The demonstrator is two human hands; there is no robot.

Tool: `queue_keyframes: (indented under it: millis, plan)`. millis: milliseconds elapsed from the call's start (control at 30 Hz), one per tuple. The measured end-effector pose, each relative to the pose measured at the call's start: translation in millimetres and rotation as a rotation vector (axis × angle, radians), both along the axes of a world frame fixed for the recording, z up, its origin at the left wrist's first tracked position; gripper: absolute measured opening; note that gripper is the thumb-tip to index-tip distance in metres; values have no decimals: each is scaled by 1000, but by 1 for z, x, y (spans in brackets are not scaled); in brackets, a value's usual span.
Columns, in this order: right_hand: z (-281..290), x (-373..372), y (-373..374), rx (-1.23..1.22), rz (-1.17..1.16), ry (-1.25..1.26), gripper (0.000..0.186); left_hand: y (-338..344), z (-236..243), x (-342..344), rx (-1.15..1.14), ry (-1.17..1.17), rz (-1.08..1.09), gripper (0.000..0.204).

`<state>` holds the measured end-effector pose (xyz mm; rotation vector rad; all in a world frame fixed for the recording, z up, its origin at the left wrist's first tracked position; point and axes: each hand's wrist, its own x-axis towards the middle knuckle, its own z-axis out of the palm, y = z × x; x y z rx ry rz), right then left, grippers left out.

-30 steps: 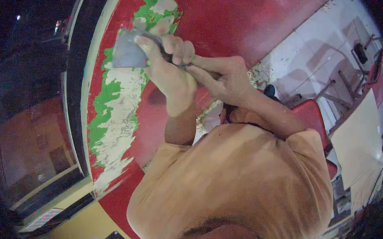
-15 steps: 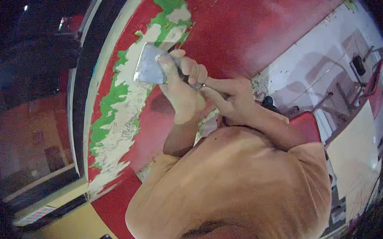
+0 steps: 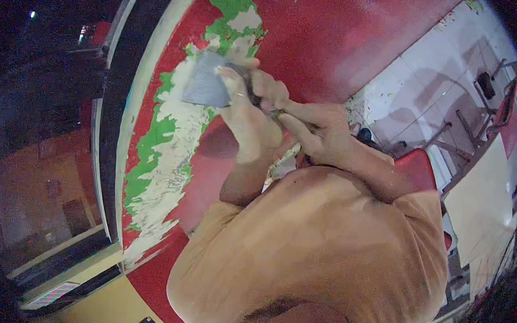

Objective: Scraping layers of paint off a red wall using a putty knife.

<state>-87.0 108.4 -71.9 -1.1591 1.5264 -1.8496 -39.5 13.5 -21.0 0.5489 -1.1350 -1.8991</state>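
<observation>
A paint scraper (image 3: 205, 86) with a wide grey metal blade lies against the peeling wall, its edge pointing left. My left hand (image 3: 251, 113) is closed round it near the blade, with the thumb pressed on the metal. Behind it, my right hand (image 3: 318, 131) grips the handle end, most of which the fingers hide. Beneath and around the blade runs a ragged strip of bare pale plaster (image 3: 169, 162), bordered by patches of green paint (image 3: 152, 155). Red paint (image 3: 319, 41) covers the wall to the right of the strip.
At left, a pale frame (image 3: 132, 112) edges dark glass. On the right, a red chair (image 3: 416, 170) and a pale tabletop (image 3: 478, 198) stand on white floor tiles (image 3: 402, 93). Paint flakes (image 3: 359, 105) are scattered at the wall's base.
The scraper and both hands have shifted slightly; the blade is now blurred by motion and angled a little differently. Both hands keep their grip. The whole view has moved slightly too.
</observation>
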Motion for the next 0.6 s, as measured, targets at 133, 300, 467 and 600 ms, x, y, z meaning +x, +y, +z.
queue_keyframes:
  millis: [133, 300, 467, 600]
  plan:
    - [3, -2, -15, -122, -112, 67, 23, -5, 24, -8, -46, 46, -3, 38]
    - [-10, 3, -3, -52, -39, -40, 23, 4, -1, 2, 45, -59, 36, 39]
    - [-9, -2, -11, -97, -149, -63, 24, -2, 19, -15, 33, 26, -10, 40]
    - [-25, 4, 2, -5, -97, -152, 23, 6, -10, -8, 66, -42, -45, 44]
